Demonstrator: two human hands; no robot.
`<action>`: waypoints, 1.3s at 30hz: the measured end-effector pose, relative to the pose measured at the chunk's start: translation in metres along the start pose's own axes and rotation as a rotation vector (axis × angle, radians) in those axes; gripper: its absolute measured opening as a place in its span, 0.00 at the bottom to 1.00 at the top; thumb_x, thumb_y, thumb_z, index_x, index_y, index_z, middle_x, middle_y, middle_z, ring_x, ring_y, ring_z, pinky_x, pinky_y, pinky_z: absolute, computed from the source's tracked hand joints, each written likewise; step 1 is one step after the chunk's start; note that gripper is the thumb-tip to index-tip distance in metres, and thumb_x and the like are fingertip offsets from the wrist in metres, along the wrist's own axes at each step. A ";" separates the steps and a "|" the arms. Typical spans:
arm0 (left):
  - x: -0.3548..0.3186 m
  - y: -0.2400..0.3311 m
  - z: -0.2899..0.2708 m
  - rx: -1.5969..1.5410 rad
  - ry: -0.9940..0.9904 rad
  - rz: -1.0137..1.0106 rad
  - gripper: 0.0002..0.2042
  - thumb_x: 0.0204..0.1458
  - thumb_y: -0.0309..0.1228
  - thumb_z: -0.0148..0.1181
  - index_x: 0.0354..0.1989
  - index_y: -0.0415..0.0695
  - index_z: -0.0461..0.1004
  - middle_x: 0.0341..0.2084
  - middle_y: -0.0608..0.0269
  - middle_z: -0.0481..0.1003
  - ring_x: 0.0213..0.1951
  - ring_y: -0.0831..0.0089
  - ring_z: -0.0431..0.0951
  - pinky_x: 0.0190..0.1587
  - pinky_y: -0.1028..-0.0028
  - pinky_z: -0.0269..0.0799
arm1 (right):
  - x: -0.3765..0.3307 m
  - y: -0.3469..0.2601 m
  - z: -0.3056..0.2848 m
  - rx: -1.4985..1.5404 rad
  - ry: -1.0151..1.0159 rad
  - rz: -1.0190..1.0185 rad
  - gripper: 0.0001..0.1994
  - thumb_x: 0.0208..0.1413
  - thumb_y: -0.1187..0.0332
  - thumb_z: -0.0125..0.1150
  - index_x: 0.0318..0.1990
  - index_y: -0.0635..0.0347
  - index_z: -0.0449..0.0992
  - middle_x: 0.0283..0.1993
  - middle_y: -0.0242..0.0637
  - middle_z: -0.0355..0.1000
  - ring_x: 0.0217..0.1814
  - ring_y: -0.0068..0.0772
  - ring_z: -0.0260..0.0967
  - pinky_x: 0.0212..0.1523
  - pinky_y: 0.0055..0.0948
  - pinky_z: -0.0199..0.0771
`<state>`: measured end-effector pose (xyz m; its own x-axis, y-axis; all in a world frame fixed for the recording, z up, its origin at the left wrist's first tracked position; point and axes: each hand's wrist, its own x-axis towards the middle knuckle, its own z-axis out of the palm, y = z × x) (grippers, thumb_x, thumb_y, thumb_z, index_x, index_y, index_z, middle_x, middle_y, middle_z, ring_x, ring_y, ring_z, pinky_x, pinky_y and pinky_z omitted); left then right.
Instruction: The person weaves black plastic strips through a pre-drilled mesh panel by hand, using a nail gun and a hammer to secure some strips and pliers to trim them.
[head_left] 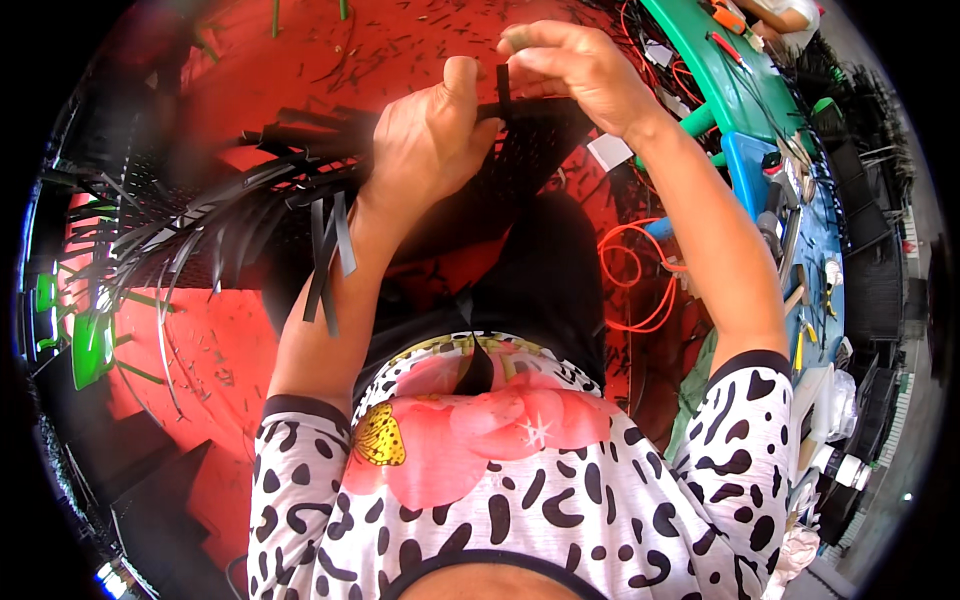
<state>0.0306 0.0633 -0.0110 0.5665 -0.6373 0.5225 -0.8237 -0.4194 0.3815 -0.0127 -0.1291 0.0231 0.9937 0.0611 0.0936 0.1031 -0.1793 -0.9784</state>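
Note:
A dark woven piece of flat black strips (540,135) lies across my lap, its far edge raised toward me. My left hand (425,140) is closed on that edge, thumb up, with part of the weave hidden behind it. One short black strip (503,90) stands upright from the edge between my hands. At its top are the bent fingers of my right hand (590,75), which look pinched on it. Many loose strip ends (215,215) fan out to the left, and a few hang over my left forearm.
Strip scraps litter the red floor (200,350). A green bench (720,75) with hand tools stands at the far right, beside a blue bin (748,170). An orange hose (640,325) coils by my right leg. A green stool (92,350) is at the left.

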 end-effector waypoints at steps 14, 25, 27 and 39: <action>-0.001 -0.003 -0.001 0.011 0.024 0.017 0.20 0.40 0.29 0.64 0.40 0.45 0.62 0.22 0.60 0.73 0.26 0.57 0.75 0.27 0.63 0.68 | -0.002 -0.005 0.005 -0.123 -0.020 -0.055 0.15 0.55 0.66 0.51 0.46 0.67 0.72 0.39 0.32 0.72 0.44 0.21 0.67 0.49 0.22 0.64; -0.002 -0.001 -0.001 -0.008 0.029 0.043 0.19 0.39 0.27 0.64 0.39 0.44 0.62 0.22 0.59 0.73 0.27 0.57 0.76 0.28 0.63 0.69 | 0.024 -0.011 0.000 -0.481 -0.546 0.087 0.18 0.46 0.77 0.51 0.48 0.69 0.71 0.43 0.37 0.73 0.47 0.26 0.67 0.52 0.25 0.64; -0.002 -0.001 -0.002 -0.008 0.021 0.044 0.19 0.40 0.26 0.64 0.39 0.43 0.62 0.23 0.58 0.73 0.27 0.57 0.76 0.28 0.63 0.69 | 0.023 -0.009 -0.002 -0.422 -0.545 0.080 0.18 0.46 0.78 0.52 0.48 0.69 0.71 0.43 0.38 0.73 0.48 0.26 0.68 0.52 0.25 0.65; 0.000 0.005 0.006 0.098 0.072 0.030 0.28 0.37 0.42 0.68 0.41 0.42 0.61 0.24 0.58 0.74 0.27 0.58 0.76 0.27 0.65 0.70 | 0.022 -0.009 0.000 -0.424 -0.488 0.092 0.12 0.50 0.74 0.54 0.43 0.67 0.73 0.40 0.36 0.74 0.44 0.24 0.69 0.49 0.23 0.66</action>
<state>0.0257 0.0575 -0.0136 0.5388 -0.6042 0.5871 -0.8368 -0.4644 0.2899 0.0083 -0.1266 0.0338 0.8759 0.4478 -0.1795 0.1257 -0.5711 -0.8112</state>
